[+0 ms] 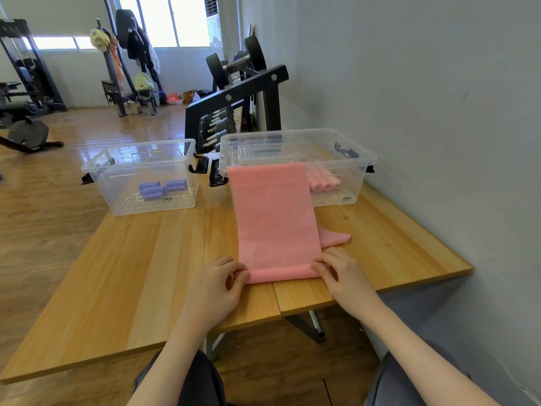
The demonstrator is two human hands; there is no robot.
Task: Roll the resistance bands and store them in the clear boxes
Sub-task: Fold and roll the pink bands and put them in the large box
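Both hands, left hand (215,284) and right hand (341,269), pinched the rolled end of the pink band (273,218) between them on the surface (146,259).

A wooden surface (146,259) was set against a grey wall (424,98). Behind it a black dumbbell rack (234,98) was seen, loaded with dumbbells (218,128). Across the wooden floor (96,127) a coat stand (128,54) was hung with clothes, and a weight machine (23,68) was placed by the windows (172,22)
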